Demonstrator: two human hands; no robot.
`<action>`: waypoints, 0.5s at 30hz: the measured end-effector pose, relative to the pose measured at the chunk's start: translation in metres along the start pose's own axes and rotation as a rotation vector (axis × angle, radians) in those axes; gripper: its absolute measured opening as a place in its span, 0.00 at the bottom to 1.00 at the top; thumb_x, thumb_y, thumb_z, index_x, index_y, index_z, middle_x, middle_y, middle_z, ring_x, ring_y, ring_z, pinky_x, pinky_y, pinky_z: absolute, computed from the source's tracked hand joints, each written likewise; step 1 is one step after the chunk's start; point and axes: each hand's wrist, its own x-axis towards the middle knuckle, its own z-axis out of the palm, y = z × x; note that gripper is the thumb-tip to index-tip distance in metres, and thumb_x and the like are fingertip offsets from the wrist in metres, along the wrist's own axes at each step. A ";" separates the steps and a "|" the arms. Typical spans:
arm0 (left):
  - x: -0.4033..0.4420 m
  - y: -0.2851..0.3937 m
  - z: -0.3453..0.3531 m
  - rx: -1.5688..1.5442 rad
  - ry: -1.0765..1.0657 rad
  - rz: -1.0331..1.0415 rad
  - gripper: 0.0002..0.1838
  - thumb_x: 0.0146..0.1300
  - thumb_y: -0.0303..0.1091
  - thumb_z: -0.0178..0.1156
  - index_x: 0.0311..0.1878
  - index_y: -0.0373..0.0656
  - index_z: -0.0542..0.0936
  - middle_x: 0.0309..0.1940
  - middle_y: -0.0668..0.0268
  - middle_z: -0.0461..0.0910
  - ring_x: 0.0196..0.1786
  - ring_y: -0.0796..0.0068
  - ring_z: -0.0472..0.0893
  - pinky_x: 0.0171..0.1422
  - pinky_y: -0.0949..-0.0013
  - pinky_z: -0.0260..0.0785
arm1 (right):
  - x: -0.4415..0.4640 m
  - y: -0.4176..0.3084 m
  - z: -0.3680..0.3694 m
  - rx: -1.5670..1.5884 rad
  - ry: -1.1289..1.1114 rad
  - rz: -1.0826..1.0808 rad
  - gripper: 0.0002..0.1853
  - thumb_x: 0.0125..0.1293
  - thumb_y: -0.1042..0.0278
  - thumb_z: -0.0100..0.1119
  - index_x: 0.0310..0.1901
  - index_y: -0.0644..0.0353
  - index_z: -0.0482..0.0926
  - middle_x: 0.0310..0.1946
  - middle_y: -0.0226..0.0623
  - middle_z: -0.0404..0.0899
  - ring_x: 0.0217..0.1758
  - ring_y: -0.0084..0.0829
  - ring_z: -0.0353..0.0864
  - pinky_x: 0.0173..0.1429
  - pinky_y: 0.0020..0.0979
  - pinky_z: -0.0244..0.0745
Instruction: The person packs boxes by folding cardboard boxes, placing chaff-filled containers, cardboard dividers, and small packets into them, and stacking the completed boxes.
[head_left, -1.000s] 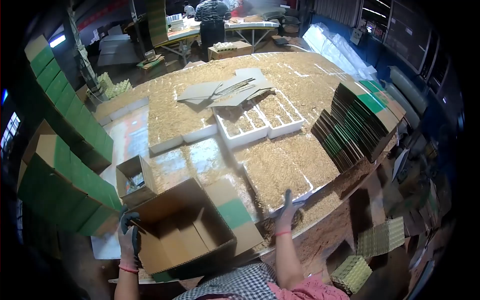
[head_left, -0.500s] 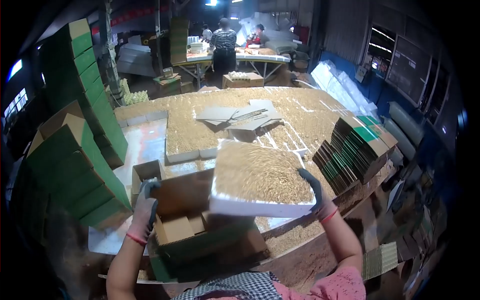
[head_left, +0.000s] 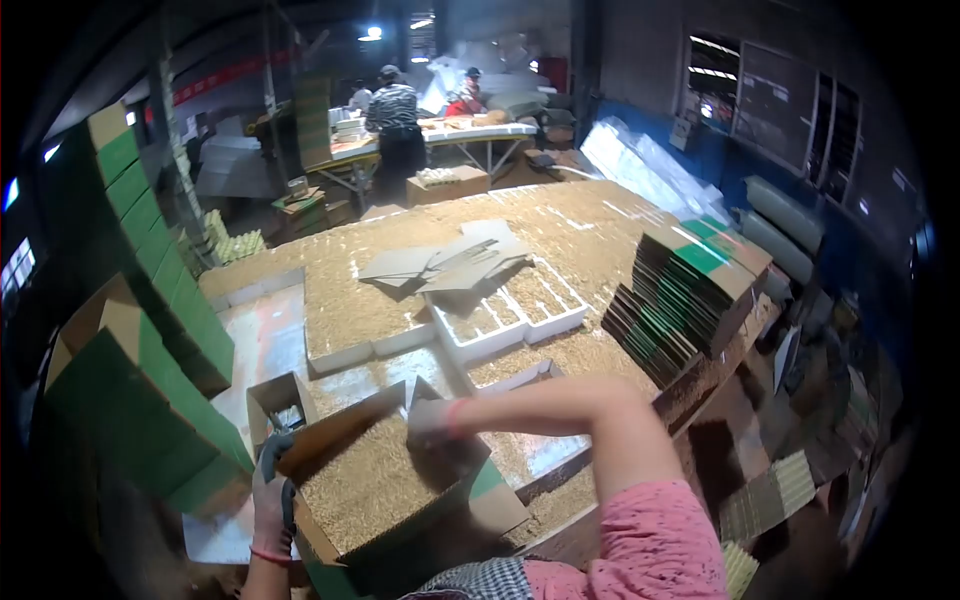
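Carton: the open carton (head_left: 415,540) is sitting at the near edge of the worktop (head_left: 255,345), in front of the person, beside the small box (head_left: 262,410).
Carton direction: opening is facing up; long axis is running diagonally, near-left to far-right.
Filled tray: the filled tray (head_left: 370,485) is now lying inside the carton, its grainy top showing level-ish below the rim; its long axis is roughly following the carton's. Side walls are mostly hidden.
Change, tray: half a second ago it was hanging over the carton's right side, white wall showing; now it is sitting within the carton walls.
Left hand: the gloved left hand (head_left: 272,500) is gripping the carton's left side, fingers curling closed over the rim.
Right hand: the right hand (head_left: 432,425) is reaching across to the carton's far-right corner, by the tray's edge; blurring, so cannot tell how far open or whether it is holding anything.
Change, right arm: it is now bending across the carton; earlier it was extending out to the right.
Around: grey sheets (head_left: 445,262) are lying farther back; flattened cartons (head_left: 690,290) are standing stacked at right.
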 end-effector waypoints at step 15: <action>0.002 -0.043 -0.017 0.000 0.288 -0.300 0.30 0.43 0.26 0.48 0.55 0.32 0.73 0.47 0.60 0.76 0.46 0.71 0.76 0.58 0.72 0.66 | 0.055 0.312 -0.034 -0.493 0.911 0.635 0.18 0.69 0.61 0.44 0.57 0.51 0.75 0.58 0.40 0.72 0.63 0.42 0.69 0.64 0.47 0.62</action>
